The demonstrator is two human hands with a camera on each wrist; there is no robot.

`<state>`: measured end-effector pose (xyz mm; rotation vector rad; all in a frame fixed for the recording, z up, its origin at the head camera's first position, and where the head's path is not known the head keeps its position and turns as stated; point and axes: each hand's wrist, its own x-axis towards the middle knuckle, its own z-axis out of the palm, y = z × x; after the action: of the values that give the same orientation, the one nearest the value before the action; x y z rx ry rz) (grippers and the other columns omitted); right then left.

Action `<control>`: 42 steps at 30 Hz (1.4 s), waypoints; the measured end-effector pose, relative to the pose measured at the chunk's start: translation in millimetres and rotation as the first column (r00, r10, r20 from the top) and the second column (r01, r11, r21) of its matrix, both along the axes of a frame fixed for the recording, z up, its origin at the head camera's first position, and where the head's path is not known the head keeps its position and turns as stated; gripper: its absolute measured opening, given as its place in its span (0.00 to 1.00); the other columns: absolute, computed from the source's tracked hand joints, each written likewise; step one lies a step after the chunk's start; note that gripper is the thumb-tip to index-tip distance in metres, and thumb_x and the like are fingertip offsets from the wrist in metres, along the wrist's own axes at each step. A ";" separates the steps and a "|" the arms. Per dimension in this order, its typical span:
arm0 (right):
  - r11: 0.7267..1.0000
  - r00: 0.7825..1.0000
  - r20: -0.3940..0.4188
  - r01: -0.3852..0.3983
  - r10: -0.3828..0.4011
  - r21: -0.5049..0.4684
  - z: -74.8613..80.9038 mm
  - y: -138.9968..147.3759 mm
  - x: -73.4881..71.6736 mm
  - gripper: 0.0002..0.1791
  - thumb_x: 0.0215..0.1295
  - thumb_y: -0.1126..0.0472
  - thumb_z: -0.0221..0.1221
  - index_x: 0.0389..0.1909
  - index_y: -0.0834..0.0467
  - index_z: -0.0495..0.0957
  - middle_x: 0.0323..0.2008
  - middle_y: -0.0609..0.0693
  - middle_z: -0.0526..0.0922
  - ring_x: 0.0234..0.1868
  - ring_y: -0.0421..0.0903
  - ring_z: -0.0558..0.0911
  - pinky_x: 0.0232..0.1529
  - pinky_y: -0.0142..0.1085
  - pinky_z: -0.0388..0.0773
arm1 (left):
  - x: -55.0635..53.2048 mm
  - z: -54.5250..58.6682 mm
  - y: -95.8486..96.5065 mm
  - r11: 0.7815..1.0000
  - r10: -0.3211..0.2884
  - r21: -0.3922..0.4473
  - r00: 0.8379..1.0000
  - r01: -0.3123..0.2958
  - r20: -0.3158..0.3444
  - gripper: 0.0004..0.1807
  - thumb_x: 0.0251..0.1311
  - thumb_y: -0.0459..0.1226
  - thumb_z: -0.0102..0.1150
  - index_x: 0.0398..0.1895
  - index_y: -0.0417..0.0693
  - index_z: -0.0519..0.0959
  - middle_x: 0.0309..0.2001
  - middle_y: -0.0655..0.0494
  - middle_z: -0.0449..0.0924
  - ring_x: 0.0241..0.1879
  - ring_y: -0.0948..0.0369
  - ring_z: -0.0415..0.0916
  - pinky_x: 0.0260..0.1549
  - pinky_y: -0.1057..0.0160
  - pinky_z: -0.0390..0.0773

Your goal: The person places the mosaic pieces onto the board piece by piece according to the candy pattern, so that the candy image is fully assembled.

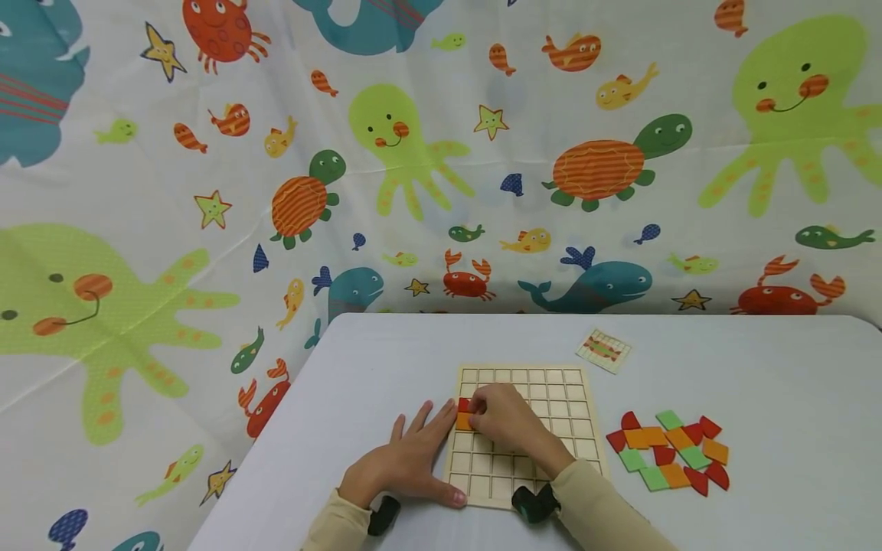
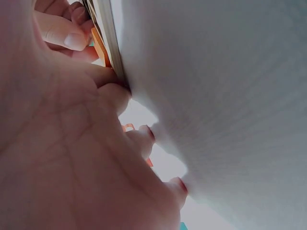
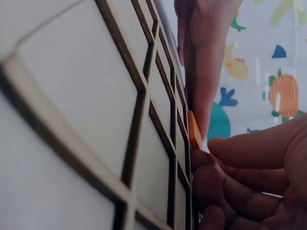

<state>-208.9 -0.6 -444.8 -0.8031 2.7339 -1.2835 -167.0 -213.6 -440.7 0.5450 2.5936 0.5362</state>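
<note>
On a wooden grid board (image 1: 496, 463), a red tile (image 1: 464, 404) and an orange tile (image 1: 464, 422) lie one below the other along the left side. My right hand (image 1: 510, 417) reaches over the board, thumb and curled fingers bunched at the right edge of these tiles. In the right wrist view the thumb meets the lower end of the orange tile (image 3: 193, 128); the fingers hide its other side. My left hand (image 1: 413, 451) lies spread, its thumb on the lower left corner of the board and its index fingertip beside the two tiles.
Loose red, orange and green tiles (image 1: 664, 451) are scattered on the white table (image 1: 779, 383) to the right of the board. A small pattern card (image 1: 603, 350) lies behind it. A cloth (image 1: 441, 237) printed with sea animals hangs beyond the table.
</note>
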 end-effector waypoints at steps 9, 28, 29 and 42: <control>0.993 0.993 0.027 -0.115 0.114 0.018 9.1 27.9 -2.7 0.06 0.71 0.70 0.64 0.44 0.63 0.88 0.35 0.44 0.86 0.35 0.41 0.79 0.41 0.36 0.82 | 1.4 1.9 2.1 1.000 0.003 -0.006 1.000 -0.003 0.009 0.71 0.51 0.64 0.80 0.89 0.50 0.46 0.88 0.57 0.40 0.86 0.46 0.30 0.76 0.28 0.32; 0.984 0.990 0.143 -0.018 -0.008 0.177 35.1 180.0 -0.5 0.11 0.69 0.64 0.69 0.50 0.62 0.86 0.43 0.46 0.85 0.45 0.49 0.80 0.48 0.46 0.83 | 1.9 2.4 -6.0 0.999 0.025 0.037 0.999 -0.026 0.032 0.71 0.51 0.63 0.81 0.89 0.48 0.46 0.88 0.55 0.40 0.85 0.44 0.29 0.75 0.27 0.30; 0.983 0.986 0.166 -0.025 -0.005 0.179 34.4 183.4 -1.0 0.11 0.68 0.64 0.70 0.50 0.61 0.86 0.44 0.47 0.85 0.46 0.50 0.80 0.49 0.47 0.83 | 1.7 1.5 -6.3 0.999 0.027 0.033 0.999 -0.028 0.030 0.72 0.51 0.63 0.81 0.89 0.48 0.46 0.88 0.55 0.40 0.85 0.44 0.29 0.75 0.27 0.30; 0.944 0.971 0.238 -0.083 0.005 0.320 21.1 197.5 -2.1 0.14 0.56 0.63 0.78 0.38 0.47 0.84 0.44 0.47 0.76 0.53 0.55 0.68 0.44 0.45 0.77 | -1.9 2.0 -0.2 0.999 0.009 0.042 0.999 -0.010 0.032 0.71 0.52 0.63 0.80 0.89 0.49 0.47 0.88 0.56 0.40 0.86 0.45 0.29 0.75 0.28 0.29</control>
<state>-211.0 197.0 -423.7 -0.6321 2.6179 -0.8171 -168.9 -213.8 -438.7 0.5339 2.5613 0.5988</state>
